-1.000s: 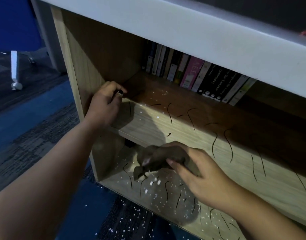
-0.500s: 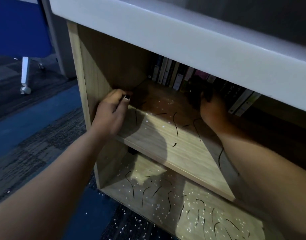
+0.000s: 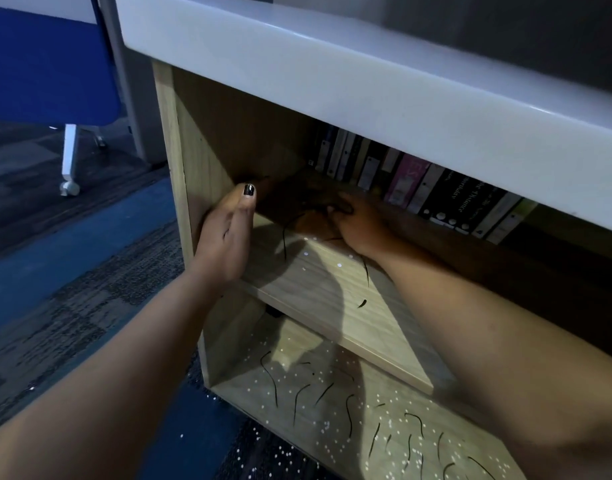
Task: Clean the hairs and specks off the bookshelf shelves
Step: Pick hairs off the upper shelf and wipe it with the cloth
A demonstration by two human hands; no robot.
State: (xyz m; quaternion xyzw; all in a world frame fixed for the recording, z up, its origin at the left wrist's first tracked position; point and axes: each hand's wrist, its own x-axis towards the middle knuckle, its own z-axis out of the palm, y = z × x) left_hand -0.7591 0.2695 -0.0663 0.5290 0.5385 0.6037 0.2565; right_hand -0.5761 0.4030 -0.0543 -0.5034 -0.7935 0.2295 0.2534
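The right hand point(image 3: 360, 225) reaches deep into the shadowed middle shelf point(image 3: 332, 299) of the bookshelf point(image 3: 166, 109), fingers curled on a dark cloth point(image 3: 309, 195) at its 11 o'clock, with books point(image 3: 446, 192) at its 2 o'clock. The left hand point(image 3: 224, 237) lies against the side panel point(image 3: 193, 161), thumb straight up; I cannot tell how its fingers lie. Hairs point(image 3: 348, 414) and specks point(image 3: 384, 415) litter the bottom shelf point(image 3: 235, 389) at 6 o'clock.

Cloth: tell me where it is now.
Head view: the dark cloth sits far back-left on the middle shelf, held by the right hand, before the books, near the side panel.
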